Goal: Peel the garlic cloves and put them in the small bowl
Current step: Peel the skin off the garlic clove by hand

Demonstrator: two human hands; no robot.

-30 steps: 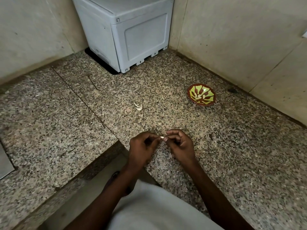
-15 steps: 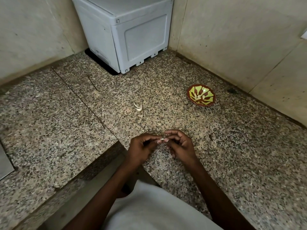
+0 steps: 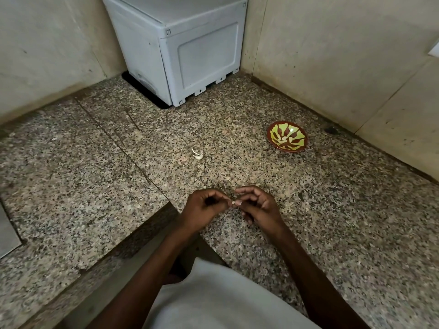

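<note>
A small pale garlic clove (image 3: pixel 233 202) is pinched between the fingertips of both hands just above the granite counter's front part. My left hand (image 3: pixel 203 210) curls its fingers around it from the left, and my right hand (image 3: pixel 257 207) pinches it from the right. Most of the clove is hidden by the fingers. Another garlic clove (image 3: pixel 197 154) with loose white skin lies on the counter beyond the hands. The small bowl (image 3: pixel 287 139), brown with a green pattern, stands to the far right near the wall, with pale pieces in its middle.
A light grey plastic box (image 3: pixel 180 43) stands in the back corner against the walls. The speckled granite counter (image 3: pixel 71 176) has a cut-out edge just left of my hands, and a metal sheet (image 3: pixel 7 233) shows at the far left.
Both hands have stayed in place over the counter, with the fingertips shifting slightly on the clove. The bowl and the other clove have not moved.
</note>
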